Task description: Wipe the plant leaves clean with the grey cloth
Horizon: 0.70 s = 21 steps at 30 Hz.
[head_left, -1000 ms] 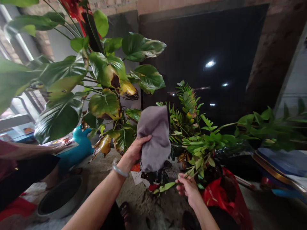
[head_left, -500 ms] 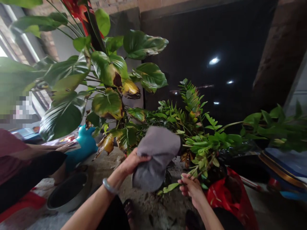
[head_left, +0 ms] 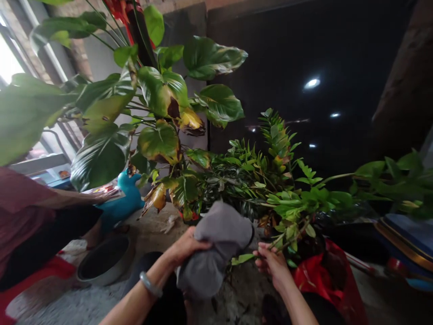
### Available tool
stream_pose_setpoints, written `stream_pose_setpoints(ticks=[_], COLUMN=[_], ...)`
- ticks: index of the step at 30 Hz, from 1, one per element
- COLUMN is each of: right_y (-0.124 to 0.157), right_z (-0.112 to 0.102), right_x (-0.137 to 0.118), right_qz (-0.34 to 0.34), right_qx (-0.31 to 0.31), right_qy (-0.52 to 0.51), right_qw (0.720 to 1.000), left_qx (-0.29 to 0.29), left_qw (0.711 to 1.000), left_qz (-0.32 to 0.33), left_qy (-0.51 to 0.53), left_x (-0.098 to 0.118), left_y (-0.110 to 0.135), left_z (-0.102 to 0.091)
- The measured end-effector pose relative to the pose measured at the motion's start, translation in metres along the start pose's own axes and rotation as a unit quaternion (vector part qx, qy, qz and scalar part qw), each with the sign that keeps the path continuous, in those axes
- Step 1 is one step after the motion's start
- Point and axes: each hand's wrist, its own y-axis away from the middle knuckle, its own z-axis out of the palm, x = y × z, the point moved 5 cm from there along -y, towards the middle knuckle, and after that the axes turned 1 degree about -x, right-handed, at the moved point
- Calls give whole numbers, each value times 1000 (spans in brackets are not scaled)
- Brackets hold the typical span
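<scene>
My left hand (head_left: 189,246), with a pale bangle on its wrist, grips a soft grey cap (head_left: 225,228) at its near left side, thumb on top. The cap is held above the floor in front of the plants. My right hand (head_left: 272,262) is closed around a thin green stem (head_left: 282,241), pinched between thumb and fingers. A long leaf (head_left: 242,259) sticks out to the left of those fingers. The stem leads up into a low bushy plant (head_left: 294,203) with many small glossy leaves. Part of the stem is hidden by my fingers.
A tall plant (head_left: 162,140) with broad, partly yellowed leaves rises at left. Another person's arm (head_left: 77,197) reaches toward a blue duck-shaped object (head_left: 123,203). A grey basin (head_left: 104,262) and red stool (head_left: 37,280) stand left; a red bag (head_left: 321,275) lies right.
My left hand has lowered the grey cap a little and tilted it. My right hand keeps its hold on the stem. The whole view has shifted slightly.
</scene>
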Motion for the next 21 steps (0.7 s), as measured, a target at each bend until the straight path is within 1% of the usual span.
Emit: stream_pose_setpoints(ticks=[3, 4, 5, 6, 7, 9, 11, 12, 13, 14, 15, 16, 17, 19, 21], right_y=[0, 0, 0, 0, 0, 0, 0, 1, 1, 1, 2, 2, 2, 3, 2], right_z=[3, 5, 6, 8, 9, 11, 11, 10, 9, 8, 7, 7, 7, 7, 9], right_x=[-2, -2, -3, -3, -3, -3, -3, -3, -3, -3, -3, -3, -4, -4, -4], right_qz=[-1, -1, -1, -2, -2, -4, -3, -2, -1, 0, 0, -1, -2, -3, -4], right_qx=[6, 10, 14, 17, 20, 23, 25, 24, 22, 20, 18, 17, 18, 24, 31], right_qy=[-3, -2, -1, 0, 1, 2, 4, 4, 4, 3, 2, 1, 0, 1, 4], right_qw=[1000, 1000, 1000, 1000, 1000, 1000, 1000, 1000, 1000, 1000, 1000, 1000, 1000, 1000, 1000], left_qx=[51, 70, 82, 89, 90, 77, 49, 27, 3, -13, -19, -12, 8, 76, 137], left_qw=[988, 979, 973, 972, 977, 993, 998, 998, 998, 999, 999, 998, 993, 974, 953], left_qz=[67, 85, 92, 85, 68, 19, -16, -27, -32, -30, -23, -12, 2, 36, 62], left_qy=[132, 170, 195, 198, 181, 87, -22, -53, -56, -31, 14, 65, 119, 210, 263], left_x=[48, 59, 63, 61, 53, 25, -6, -18, -25, -26, -22, -11, 3, 36, 62], left_y=[-6, -12, -17, -23, -27, -28, -20, -13, -5, 2, 8, 12, 13, 7, -6], left_z=[-14, -16, -15, -12, -8, 0, 3, 2, -1, -6, -13, -22, -31, -50, -60])
